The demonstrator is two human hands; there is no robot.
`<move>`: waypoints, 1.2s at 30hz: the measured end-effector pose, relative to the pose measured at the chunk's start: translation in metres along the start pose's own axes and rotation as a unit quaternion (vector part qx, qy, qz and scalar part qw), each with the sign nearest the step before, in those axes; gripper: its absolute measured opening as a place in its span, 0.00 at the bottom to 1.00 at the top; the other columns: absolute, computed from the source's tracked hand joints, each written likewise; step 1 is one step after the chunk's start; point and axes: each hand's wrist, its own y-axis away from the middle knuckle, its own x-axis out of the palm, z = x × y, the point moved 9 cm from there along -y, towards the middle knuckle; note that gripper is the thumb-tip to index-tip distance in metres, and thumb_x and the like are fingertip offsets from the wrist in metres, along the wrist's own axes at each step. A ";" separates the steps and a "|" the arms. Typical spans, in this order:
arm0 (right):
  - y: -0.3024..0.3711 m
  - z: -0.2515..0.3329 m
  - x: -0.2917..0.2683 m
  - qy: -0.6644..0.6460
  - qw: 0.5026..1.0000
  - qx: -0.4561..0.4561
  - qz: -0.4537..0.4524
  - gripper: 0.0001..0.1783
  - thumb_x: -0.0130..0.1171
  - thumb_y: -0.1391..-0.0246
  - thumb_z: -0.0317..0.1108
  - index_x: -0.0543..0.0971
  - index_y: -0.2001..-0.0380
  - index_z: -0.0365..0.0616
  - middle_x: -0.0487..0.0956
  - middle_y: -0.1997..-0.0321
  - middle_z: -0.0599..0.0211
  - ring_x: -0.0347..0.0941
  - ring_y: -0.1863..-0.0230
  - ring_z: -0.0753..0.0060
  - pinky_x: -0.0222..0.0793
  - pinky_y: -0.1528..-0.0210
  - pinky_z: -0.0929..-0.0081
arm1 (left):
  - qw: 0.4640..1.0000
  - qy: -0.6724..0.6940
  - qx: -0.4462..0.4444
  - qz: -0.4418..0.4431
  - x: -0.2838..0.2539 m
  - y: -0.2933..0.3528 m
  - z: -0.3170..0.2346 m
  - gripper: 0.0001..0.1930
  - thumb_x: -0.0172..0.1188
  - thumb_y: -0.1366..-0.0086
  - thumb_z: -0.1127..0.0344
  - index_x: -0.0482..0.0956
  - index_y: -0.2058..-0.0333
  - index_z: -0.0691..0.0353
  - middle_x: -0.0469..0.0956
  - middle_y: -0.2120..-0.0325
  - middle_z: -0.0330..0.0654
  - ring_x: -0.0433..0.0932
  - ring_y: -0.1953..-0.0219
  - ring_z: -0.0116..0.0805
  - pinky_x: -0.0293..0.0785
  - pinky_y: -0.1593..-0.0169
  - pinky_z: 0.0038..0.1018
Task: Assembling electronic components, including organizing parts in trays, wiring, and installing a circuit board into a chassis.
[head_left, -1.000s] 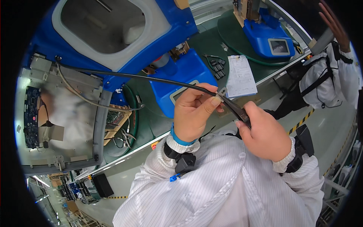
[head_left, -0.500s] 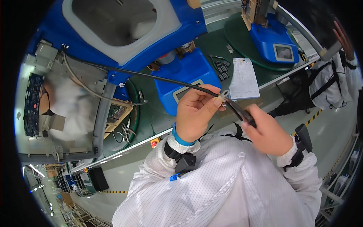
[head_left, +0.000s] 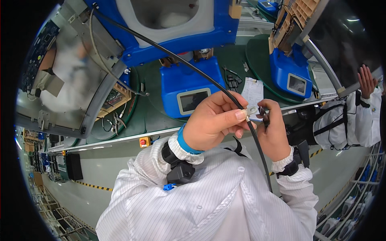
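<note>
A long black cable (head_left: 187,64) slants down from the machine at upper left, passes through my left hand (head_left: 211,124) and hangs on past my right wrist. The left thumb and fingers pinch it together with a small pale clip with a round hole (head_left: 251,110). Just right of that clip, my right hand (head_left: 275,134) is curled round a small dark object (head_left: 263,114); its kind is mostly hidden by the fingers. The dark object's tip lies close to the clip; I cannot tell whether they touch.
Beyond my hands stands a blue device with a screen (head_left: 193,100) on the green bench. Papers (head_left: 252,90), several black pieces (head_left: 233,82) and another blue device (head_left: 295,78) lie farther right. At left hangs an open metal panel (head_left: 72,80). A person (head_left: 362,112) stands at right.
My right hand has come up closer to the clip, and its fingers have turned upward. The lower cable now hangs free of the right hand. The view has shifted.
</note>
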 end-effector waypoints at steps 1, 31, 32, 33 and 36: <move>-0.002 -0.001 0.004 -0.010 1.000 0.001 -0.004 0.34 0.44 0.62 0.07 0.65 0.46 0.35 0.69 0.47 0.49 0.70 0.46 0.48 0.67 0.45 0.66 | 1.000 0.011 0.000 0.002 0.001 0.001 0.000 0.09 0.57 0.34 0.74 0.73 0.55 0.62 0.80 0.67 0.47 0.84 0.64 0.39 0.77 0.71 0.23; -0.038 0.040 0.009 0.054 0.948 -0.292 -0.116 0.28 0.64 0.73 0.18 0.71 0.61 0.40 0.71 0.56 0.55 0.69 0.53 0.47 0.66 0.50 0.57 | 0.996 0.078 -0.046 0.017 0.010 0.020 0.005 0.10 0.53 0.32 0.73 0.70 0.53 0.61 0.81 0.67 0.58 0.81 0.73 0.35 0.76 0.70 0.26; -0.038 0.040 0.010 0.054 0.948 -0.292 -0.116 0.28 0.64 0.73 0.18 0.71 0.61 0.40 0.71 0.56 0.55 0.69 0.53 0.47 0.66 0.50 0.57 | 0.995 0.078 -0.047 0.033 0.012 0.020 0.005 0.10 0.53 0.32 0.73 0.70 0.53 0.61 0.82 0.67 0.58 0.81 0.73 0.35 0.76 0.69 0.26; -0.038 0.039 0.010 0.048 0.948 -0.293 -0.120 0.27 0.64 0.72 0.18 0.70 0.62 0.40 0.72 0.57 0.55 0.69 0.54 0.47 0.66 0.50 0.58 | 0.995 0.078 -0.047 0.033 0.011 0.019 0.004 0.10 0.53 0.32 0.73 0.70 0.53 0.61 0.82 0.67 0.58 0.81 0.73 0.35 0.76 0.69 0.26; -0.038 0.040 0.011 0.038 0.949 -0.289 -0.117 0.27 0.64 0.72 0.18 0.70 0.62 0.40 0.72 0.58 0.56 0.69 0.56 0.48 0.66 0.52 0.58 | 0.995 0.081 -0.051 0.034 0.011 0.019 0.004 0.10 0.53 0.32 0.73 0.69 0.53 0.62 0.82 0.66 0.59 0.82 0.73 0.35 0.77 0.68 0.26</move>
